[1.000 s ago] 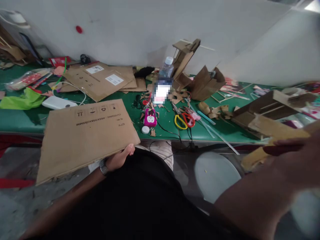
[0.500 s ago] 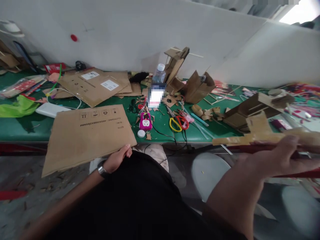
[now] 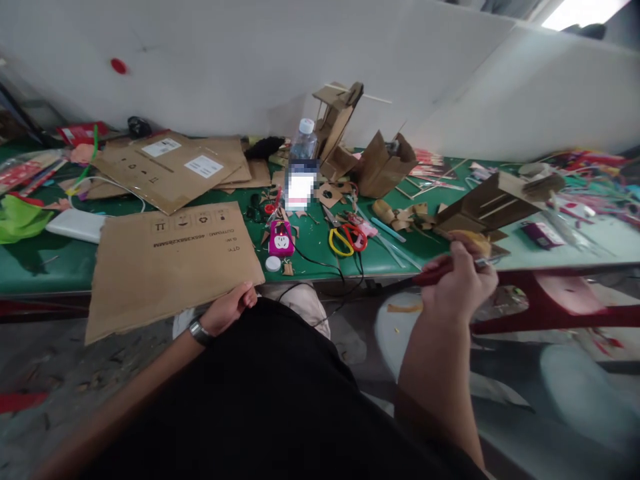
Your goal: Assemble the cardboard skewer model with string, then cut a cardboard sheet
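My left hand (image 3: pixel 235 307), wearing a wristwatch (image 3: pixel 200 332), is closed on the lower right corner of a flat cardboard sheet (image 3: pixel 175 267) with printed marks. The sheet lies partly on the green table and overhangs its front edge. Out to the right, my right hand (image 3: pixel 463 283) is closed around a red tool (image 3: pixel 434 272), with metal (image 3: pixel 484 261) showing past the thumb side. The fingers hide most of it, so its kind is unclear. A tan curled piece (image 3: pixel 473 241), blurred, shows just beyond the fingers. A folded cardboard structure (image 3: pixel 480 207) stands behind this hand.
On the green table (image 3: pixel 320 270) lie scissors (image 3: pixel 345 240), a pink socket block (image 3: pixel 281 239) with cables, a bottle (image 3: pixel 303 141), a power bank (image 3: pixel 75 225) and stacked cardboard (image 3: pixel 170 173). Stools (image 3: pixel 395 333) stand below; a tan strip (image 3: pixel 404 308) lies on one.
My right hand has come left and inward. The long tan strip that stretched out from it no longer does so. My left hand keeps its hold on the cardboard sheet; the view has shifted slightly.
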Demonstrator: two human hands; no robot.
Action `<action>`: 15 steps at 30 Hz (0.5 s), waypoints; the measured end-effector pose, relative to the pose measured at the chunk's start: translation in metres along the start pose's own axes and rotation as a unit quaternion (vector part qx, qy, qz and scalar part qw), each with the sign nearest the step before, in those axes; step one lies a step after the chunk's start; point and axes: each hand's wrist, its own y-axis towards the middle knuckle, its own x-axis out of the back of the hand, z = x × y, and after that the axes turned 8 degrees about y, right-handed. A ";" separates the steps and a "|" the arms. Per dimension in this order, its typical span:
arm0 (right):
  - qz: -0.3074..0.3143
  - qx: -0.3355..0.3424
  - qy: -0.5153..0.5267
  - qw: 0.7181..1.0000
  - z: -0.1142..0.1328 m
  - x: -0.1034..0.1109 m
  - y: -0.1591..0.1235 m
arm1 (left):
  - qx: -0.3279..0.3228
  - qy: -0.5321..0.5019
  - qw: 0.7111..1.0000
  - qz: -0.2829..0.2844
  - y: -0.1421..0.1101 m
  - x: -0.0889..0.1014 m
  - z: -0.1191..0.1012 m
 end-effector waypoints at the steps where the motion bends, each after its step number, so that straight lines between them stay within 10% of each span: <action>1: 0.005 -0.038 0.002 0.999 -0.003 -0.003 0.007 | 0.001 0.001 1.000 0.001 0.000 0.000 0.001; 9: 0.124 -0.034 -0.113 0.985 0.019 -0.051 0.096 | 0.008 0.030 1.000 0.000 0.003 0.004 0.004; 12: 0.237 0.046 -0.252 0.937 0.036 -0.064 0.124 | 0.006 0.050 0.999 0.002 0.004 0.004 0.007; 15: 0.336 -0.027 -0.348 0.875 0.034 -0.067 0.143 | 0.000 0.076 0.997 0.006 0.005 0.005 0.010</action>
